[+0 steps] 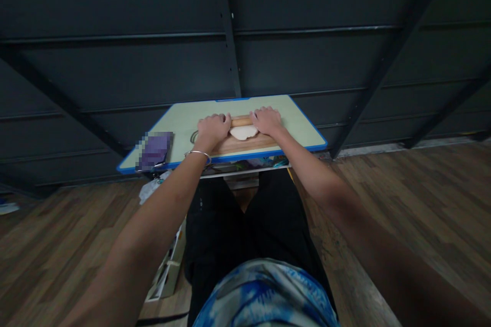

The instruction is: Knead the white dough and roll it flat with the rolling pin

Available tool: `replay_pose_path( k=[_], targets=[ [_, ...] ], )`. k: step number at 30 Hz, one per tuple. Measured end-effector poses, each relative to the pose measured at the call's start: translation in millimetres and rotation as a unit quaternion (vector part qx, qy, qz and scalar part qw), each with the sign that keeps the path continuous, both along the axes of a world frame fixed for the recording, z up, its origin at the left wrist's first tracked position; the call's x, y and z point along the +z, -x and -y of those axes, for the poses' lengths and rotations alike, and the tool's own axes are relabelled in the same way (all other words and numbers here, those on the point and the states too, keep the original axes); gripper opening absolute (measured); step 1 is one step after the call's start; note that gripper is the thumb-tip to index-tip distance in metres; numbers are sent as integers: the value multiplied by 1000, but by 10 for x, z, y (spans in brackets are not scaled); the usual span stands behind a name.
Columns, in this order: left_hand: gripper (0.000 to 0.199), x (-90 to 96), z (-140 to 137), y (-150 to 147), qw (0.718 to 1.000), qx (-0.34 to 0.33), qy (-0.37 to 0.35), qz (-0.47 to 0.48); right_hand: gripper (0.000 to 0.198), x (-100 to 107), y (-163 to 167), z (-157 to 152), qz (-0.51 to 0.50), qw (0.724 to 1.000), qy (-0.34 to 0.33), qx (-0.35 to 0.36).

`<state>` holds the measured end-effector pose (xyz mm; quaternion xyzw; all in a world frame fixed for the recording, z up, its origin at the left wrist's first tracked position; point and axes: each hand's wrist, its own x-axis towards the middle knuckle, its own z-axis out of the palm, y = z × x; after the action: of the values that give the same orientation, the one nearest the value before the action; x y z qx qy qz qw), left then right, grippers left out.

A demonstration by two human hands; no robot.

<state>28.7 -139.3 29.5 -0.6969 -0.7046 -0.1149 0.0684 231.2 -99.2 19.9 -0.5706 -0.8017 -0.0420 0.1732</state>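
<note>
A wooden rolling pin (241, 121) lies crosswise over a wooden board (249, 144) on the small table. Under its near side shows a flattened piece of white dough (244, 133), its front edge uneven. My left hand (214, 129) is closed over the left end of the pin, with a bangle on that wrist. My right hand (267, 120) wraps the right end of the pin. Both pin ends are hidden beneath my fingers.
The pale green table (303, 125) has a blue rim. A purple phone-like object (156, 150), partly pixelated, lies at its left. Dark wires curl beside my left hand. A dark panelled wall (307, 56) stands behind; a box (169, 276) sits on the floor.
</note>
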Motion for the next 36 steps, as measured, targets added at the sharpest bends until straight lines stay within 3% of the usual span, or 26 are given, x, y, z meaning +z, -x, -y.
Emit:
replay_pose_path(
  k=[8,16,23,36],
  targets=[
    [79,-14,-36,3,999,25,-31,-15,70,23,5,17,3,1000,7,3],
    [69,23,-155,47,1000,13,-1,5,64,32,2,-165,-8,999,40,18],
    [74,32,-332,99,999,0,7,35,74,119,31,-350,-3,992,122,11],
    [78,79,-505,118,998,8,46,39,79,99,60,-577,23,988,150,18]
  ],
)
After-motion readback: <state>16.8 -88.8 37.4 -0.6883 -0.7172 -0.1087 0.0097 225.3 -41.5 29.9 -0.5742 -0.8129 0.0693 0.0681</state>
